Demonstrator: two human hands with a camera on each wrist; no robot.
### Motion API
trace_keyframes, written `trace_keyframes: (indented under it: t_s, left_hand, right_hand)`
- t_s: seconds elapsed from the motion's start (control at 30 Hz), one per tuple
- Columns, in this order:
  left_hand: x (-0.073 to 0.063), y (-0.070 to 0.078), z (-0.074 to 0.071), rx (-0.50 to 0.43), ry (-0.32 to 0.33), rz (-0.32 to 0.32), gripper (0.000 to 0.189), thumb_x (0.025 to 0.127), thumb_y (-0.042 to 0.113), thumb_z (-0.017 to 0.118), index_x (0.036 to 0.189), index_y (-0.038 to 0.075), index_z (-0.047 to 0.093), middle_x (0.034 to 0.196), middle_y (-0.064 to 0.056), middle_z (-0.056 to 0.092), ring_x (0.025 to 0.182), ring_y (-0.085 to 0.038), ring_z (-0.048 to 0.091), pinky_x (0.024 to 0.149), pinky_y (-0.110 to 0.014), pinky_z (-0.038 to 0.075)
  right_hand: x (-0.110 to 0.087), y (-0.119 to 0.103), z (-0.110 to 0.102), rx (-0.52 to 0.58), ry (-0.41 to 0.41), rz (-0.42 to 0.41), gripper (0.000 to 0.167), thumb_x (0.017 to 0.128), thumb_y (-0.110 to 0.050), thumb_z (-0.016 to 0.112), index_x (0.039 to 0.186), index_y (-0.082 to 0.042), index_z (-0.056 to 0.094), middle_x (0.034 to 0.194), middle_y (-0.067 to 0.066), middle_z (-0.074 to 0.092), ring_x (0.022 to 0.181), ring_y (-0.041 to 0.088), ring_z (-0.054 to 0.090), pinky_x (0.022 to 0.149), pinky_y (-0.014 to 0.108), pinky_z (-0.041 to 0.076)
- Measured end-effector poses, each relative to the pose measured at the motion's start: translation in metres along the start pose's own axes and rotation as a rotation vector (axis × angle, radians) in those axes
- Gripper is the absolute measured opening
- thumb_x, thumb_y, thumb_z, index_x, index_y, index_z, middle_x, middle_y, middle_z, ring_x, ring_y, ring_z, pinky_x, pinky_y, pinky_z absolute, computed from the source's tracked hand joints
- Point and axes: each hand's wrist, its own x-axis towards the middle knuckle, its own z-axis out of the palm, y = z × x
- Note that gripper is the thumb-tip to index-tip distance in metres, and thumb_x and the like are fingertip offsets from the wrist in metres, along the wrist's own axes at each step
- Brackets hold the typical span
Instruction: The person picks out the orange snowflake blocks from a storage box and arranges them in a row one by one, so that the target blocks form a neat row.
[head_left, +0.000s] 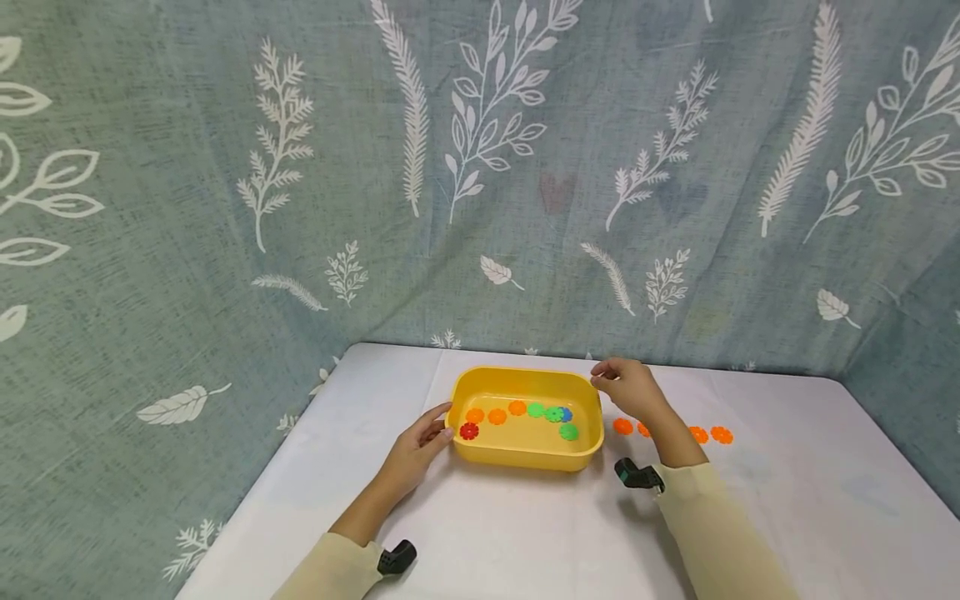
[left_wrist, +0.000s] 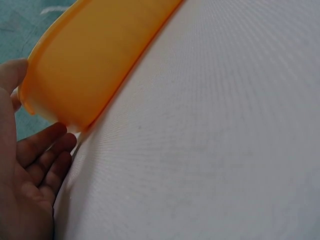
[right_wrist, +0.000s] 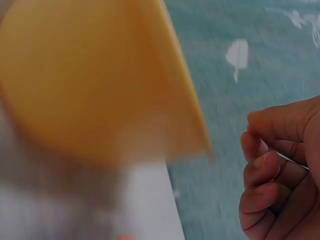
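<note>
A yellow plastic tub point(head_left: 525, 457) stands on the white-covered table, with small flower-shaped discs lying inside it. Among these are a red disc point(head_left: 468, 431), an orange disc point(head_left: 497, 417), a green disc point(head_left: 568, 432) and a blue disc point(head_left: 567, 414). My left hand point(head_left: 412, 450) holds the tub's left end, thumb at the rim and the other fingers near the lower corner. Beside the tub's far right corner is my right hand point(head_left: 628, 387), raised and apart from the wall. In the right wrist view its fingers point(right_wrist: 260, 197) are curled, thumb and index tips together, and nothing shows between them.
Several orange discs point(head_left: 722, 435) lie on the table to the right of the tub, partly hidden by the right forearm. A grey-green curtain point(head_left: 555, 275) with white leaf prints hangs behind the table point(head_left: 510, 533). Black cameras point(head_left: 637, 475) sit at both wrists.
</note>
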Motion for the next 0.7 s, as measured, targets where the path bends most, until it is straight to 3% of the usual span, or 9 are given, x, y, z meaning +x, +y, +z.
trace_keyframes:
  t_s: [0.27,0.4,0.7]
  left_hand:
    - [-0.001,0.004,0.001,-0.019,-0.006,-0.021,0.048,0.096,0.032,0.063,0.142,0.034,0.05,0.124,-0.004,0.062,0.107,-0.02,0.057,0.095,-0.042,0.046]
    - [-0.001,0.004,0.0,-0.016,-0.008,-0.011,0.048,0.097,0.03,0.062,0.143,0.031,0.05,0.125,-0.006,0.062,0.107,-0.02,0.057,0.095,-0.043,0.046]
    - [0.001,0.0,-0.001,-0.005,-0.01,-0.004,0.048,0.096,0.032,0.063,0.142,0.034,0.05,0.121,-0.003,0.064,0.104,-0.018,0.058,0.093,-0.041,0.047]
  right_hand:
    - [0.013,-0.036,0.042,0.055,-0.067,-0.079,0.019,0.095,-0.02,0.064,0.11,-0.009,0.069,0.095,0.003,0.065,0.083,0.02,0.059,0.071,0.036,0.05]
    - [0.017,-0.053,0.061,0.105,-0.102,-0.109,0.021,0.096,-0.018,0.063,0.11,-0.005,0.069,0.092,0.003,0.065,0.085,0.028,0.061,0.07,0.036,0.051]
    - [0.023,-0.078,0.091,0.055,-0.195,-0.168,0.019,0.096,-0.019,0.063,0.108,-0.006,0.07,0.091,-0.001,0.064,0.082,0.02,0.061,0.071,0.035,0.05]
